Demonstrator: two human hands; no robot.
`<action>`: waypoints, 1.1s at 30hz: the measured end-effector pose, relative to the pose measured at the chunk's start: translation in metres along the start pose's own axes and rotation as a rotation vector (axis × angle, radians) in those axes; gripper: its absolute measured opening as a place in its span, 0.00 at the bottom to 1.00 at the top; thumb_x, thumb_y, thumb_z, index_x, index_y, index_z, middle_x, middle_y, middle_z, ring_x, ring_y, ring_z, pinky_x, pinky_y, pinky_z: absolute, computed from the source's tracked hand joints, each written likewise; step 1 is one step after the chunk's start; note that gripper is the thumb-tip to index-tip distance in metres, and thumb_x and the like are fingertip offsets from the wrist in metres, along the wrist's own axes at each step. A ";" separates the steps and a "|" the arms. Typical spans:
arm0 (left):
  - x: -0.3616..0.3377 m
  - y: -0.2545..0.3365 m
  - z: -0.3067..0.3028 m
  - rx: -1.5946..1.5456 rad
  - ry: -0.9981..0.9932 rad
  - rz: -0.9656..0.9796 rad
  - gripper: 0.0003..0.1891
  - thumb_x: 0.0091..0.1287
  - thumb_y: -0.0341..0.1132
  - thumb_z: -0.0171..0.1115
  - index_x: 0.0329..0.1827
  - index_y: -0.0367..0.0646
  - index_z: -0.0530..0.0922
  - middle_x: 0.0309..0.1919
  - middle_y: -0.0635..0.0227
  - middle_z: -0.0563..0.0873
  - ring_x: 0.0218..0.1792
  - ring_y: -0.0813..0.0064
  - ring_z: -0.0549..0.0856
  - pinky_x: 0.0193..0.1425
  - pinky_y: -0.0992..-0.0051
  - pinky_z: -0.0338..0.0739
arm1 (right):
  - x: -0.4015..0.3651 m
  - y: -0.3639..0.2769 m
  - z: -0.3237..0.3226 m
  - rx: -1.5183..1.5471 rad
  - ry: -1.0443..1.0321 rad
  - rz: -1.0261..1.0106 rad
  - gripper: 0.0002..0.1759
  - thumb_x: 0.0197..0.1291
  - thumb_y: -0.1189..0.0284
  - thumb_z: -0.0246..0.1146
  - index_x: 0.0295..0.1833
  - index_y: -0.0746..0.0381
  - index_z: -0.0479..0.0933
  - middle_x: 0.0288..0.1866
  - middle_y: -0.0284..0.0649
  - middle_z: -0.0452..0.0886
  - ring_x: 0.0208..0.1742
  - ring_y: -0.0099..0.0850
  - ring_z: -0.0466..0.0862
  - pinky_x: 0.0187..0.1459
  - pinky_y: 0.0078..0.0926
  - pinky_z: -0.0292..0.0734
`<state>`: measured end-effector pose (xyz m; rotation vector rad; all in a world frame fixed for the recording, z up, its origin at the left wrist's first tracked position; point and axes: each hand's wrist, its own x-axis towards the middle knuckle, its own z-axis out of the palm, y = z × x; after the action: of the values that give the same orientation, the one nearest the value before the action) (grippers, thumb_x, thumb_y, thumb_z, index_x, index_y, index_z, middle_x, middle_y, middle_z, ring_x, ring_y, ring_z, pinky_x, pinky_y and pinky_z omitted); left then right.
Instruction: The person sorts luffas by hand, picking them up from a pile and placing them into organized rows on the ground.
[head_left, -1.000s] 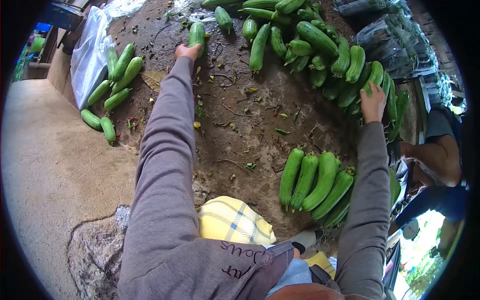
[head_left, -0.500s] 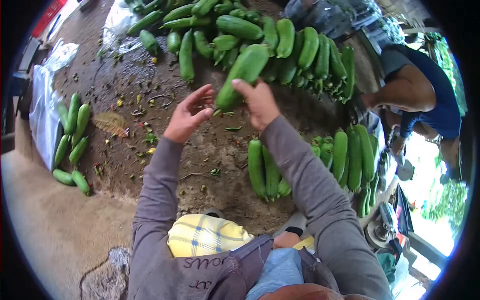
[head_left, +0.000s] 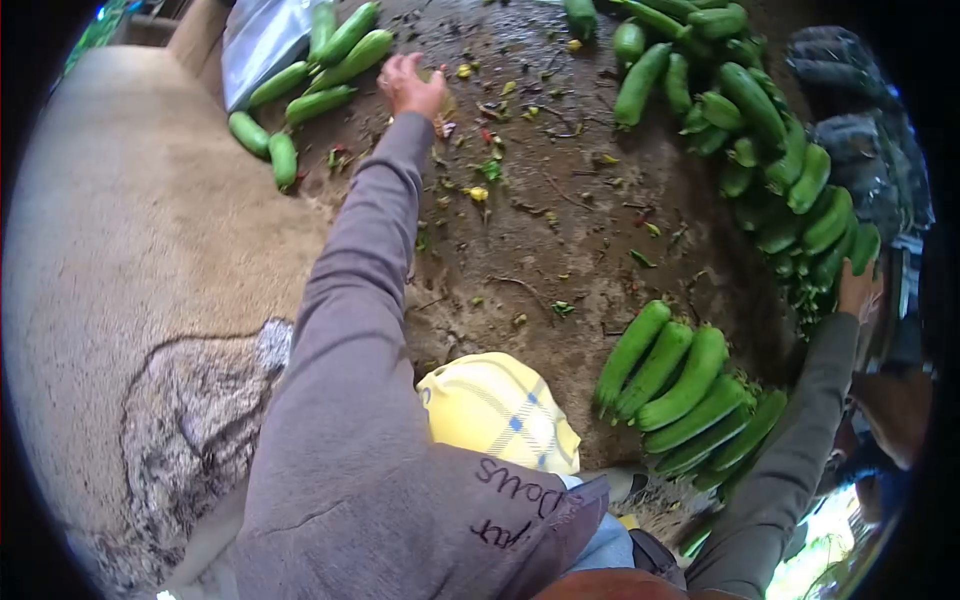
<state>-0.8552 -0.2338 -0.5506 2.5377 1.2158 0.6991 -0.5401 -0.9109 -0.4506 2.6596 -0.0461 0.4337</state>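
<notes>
My left hand (head_left: 412, 88) reaches out over the dirt floor at the upper left, fingers apart, with nothing seen in it. Beside it lies a small group of long green gourds (head_left: 350, 62), and brownish leaf litter shows partly under the hand. Far to the right, my right hand (head_left: 860, 288) has its fingers around the near end of a green gourd (head_left: 866, 246), at the end of a curved row of gourds (head_left: 828, 220). Part of that grip is hidden by the fisheye edge and the hand itself.
Several gourds lie side by side (head_left: 690, 375) near my knees at the right. A larger pile (head_left: 745, 100) is at the upper right, with dark plastic bundles (head_left: 850, 130) behind it. Plant scraps litter the wet soil. Another person crouches at the far right edge.
My view has turned left. My right hand has carried the gourd from in front of me to the row's end. My left hand has moved away from it toward the small group.
</notes>
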 end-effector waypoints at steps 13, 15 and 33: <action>0.092 -0.147 -0.024 0.551 -0.255 -0.276 0.41 0.52 0.48 0.63 0.69 0.45 0.59 0.67 0.62 0.66 0.69 0.62 0.62 0.70 0.58 0.57 | -0.251 -0.223 -0.154 1.122 -0.336 -0.626 0.25 0.46 0.71 0.67 0.54 0.58 0.75 0.68 0.46 0.63 0.66 0.47 0.63 0.65 0.42 0.60; 0.090 -0.137 -0.028 0.580 -0.296 -0.296 0.40 0.51 0.53 0.64 0.66 0.45 0.63 0.65 0.60 0.68 0.67 0.59 0.63 0.69 0.59 0.58 | -0.258 -0.210 -0.149 1.116 -0.389 -0.619 0.25 0.46 0.72 0.67 0.54 0.58 0.75 0.67 0.46 0.63 0.66 0.46 0.64 0.64 0.40 0.61; 0.069 -0.133 -0.037 0.254 -0.402 -0.113 0.37 0.47 0.56 0.71 0.54 0.41 0.71 0.47 0.52 0.81 0.49 0.57 0.81 0.54 0.65 0.73 | -0.238 -0.179 -0.157 1.331 -0.442 -0.388 0.18 0.51 0.75 0.62 0.51 0.61 0.77 0.62 0.43 0.71 0.62 0.39 0.71 0.63 0.33 0.64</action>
<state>-0.9257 -0.0968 -0.5512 2.6023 1.3517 0.0006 -0.7945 -0.6905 -0.4664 3.8236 0.9000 -0.4569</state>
